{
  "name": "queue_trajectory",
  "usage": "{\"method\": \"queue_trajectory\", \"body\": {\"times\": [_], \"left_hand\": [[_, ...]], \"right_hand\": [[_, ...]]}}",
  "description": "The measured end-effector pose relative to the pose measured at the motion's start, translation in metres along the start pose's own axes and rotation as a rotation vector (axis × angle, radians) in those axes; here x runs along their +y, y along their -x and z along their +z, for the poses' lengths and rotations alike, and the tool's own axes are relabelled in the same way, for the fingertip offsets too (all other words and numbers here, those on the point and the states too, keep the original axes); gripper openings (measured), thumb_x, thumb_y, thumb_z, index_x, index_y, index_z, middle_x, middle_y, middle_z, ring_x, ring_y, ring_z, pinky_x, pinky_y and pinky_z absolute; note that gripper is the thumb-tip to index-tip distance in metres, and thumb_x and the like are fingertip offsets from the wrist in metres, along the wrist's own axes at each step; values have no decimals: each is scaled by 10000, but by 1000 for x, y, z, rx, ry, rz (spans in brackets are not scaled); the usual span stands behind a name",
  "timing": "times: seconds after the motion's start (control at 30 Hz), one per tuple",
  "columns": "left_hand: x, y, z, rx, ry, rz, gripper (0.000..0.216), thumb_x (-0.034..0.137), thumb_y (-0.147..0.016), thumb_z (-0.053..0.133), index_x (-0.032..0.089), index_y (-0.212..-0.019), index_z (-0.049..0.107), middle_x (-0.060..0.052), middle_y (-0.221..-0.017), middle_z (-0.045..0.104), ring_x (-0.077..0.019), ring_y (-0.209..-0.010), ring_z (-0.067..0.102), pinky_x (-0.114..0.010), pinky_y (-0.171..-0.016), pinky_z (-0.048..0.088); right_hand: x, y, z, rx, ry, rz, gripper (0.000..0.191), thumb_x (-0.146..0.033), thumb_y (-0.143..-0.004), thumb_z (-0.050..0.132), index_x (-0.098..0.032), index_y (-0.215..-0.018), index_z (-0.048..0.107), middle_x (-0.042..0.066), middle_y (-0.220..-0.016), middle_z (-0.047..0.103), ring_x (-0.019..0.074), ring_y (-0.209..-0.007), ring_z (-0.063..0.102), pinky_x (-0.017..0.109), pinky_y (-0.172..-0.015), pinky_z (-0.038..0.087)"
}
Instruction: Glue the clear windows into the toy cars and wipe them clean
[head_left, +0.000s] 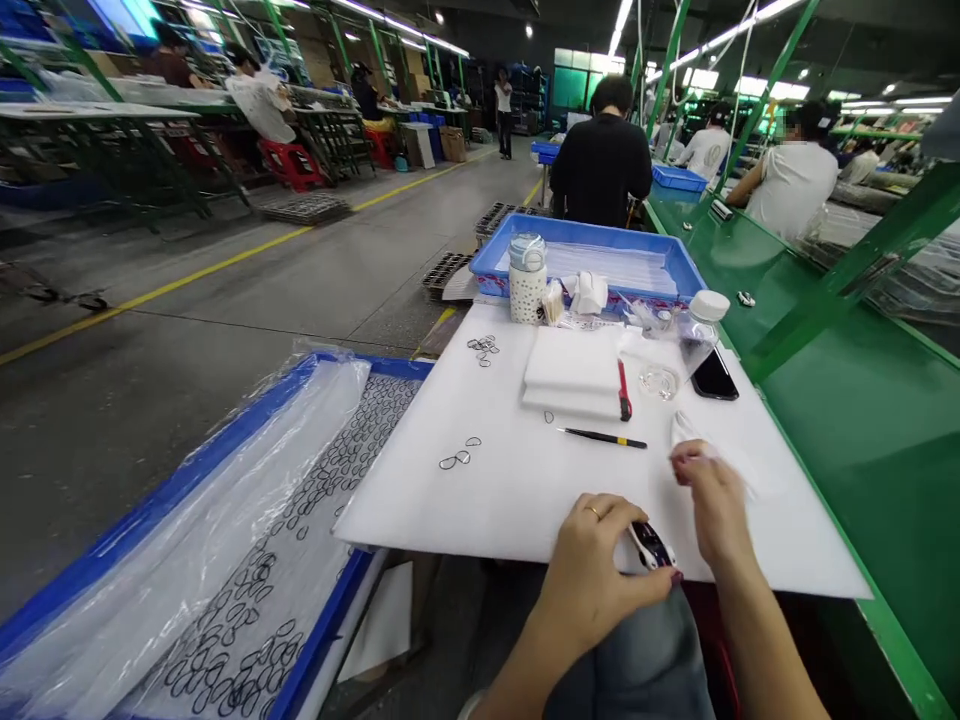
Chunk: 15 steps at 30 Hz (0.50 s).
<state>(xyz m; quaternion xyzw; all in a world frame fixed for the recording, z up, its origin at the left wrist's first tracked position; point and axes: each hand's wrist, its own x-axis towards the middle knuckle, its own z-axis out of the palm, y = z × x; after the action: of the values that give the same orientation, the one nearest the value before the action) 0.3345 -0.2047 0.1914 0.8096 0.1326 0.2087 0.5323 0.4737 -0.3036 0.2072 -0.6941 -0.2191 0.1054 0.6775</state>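
Here, a white sheet (480, 480) lies on a green bench (847, 430) in a big, busy hall with a grey floor, and four other people sit or stand at benches further off. On the sheet are one jar (527, 278), one stack of white pads (574, 372), one red knife (623, 390), one pair of tweezers (604, 437), one phone (713, 376) and three loose rings (459, 455). The left hand (592, 575) has its fingers curled around a small dark part (649, 546) at the near edge, and the right hand (712, 505) pinches a thin white cloth (684, 430) just beside it.

Single head view, looking forward-down, close over white mat (525, 470); factory aisle beyond.
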Motion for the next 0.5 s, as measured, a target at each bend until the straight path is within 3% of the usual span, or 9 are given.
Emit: {"method": "queue_trajectory", "body": {"times": [0.07,0.17,0.3,0.37,0.5], "left_hand": [[0,-1,1,18,5,-26,387,218,-598,891,202,-941,713,-38,-968,714,-258,-937,621,-419,-860,514],[-2,-3,1,16,14,-49,330,258,-665,871,214,-959,729,-31,-979,728,-247,-947,630,-418,-868,513],[-5,-3,2,53,-17,-57,284,289,-708,847,229,-961,733,-21,-967,738,-237,-936,637,-407,-857,517],[-6,-2,3,71,-41,-29,280,310,-723,838,226,-968,729,-21,-954,741,-232,-915,639,-401,-838,524],[-8,-2,4,109,-69,43,267,323,-747,820,219,-974,725,-17,-938,743,-222,-884,645,-387,-804,535]], "right_hand": [[0,5,4,-1,-7,38,215,-363,-797,638,-189,-682,588,14,-703,484,153,-664,410,308,-624,334],[-24,13,11,-44,-331,4,357,-512,-805,596,-209,-633,517,-29,-569,334,135,-558,322,299,-579,311],[-57,20,19,-273,-550,11,663,-842,-769,383,-218,-549,418,-30,-500,268,132,-500,280,304,-520,293],[-61,23,22,-321,-590,20,696,-857,-782,322,-219,-505,349,-32,-458,227,121,-462,239,296,-481,249],[-55,25,25,-274,-621,38,653,-796,-800,351,-224,-490,294,-41,-431,181,107,-422,190,285,-447,191]]}}
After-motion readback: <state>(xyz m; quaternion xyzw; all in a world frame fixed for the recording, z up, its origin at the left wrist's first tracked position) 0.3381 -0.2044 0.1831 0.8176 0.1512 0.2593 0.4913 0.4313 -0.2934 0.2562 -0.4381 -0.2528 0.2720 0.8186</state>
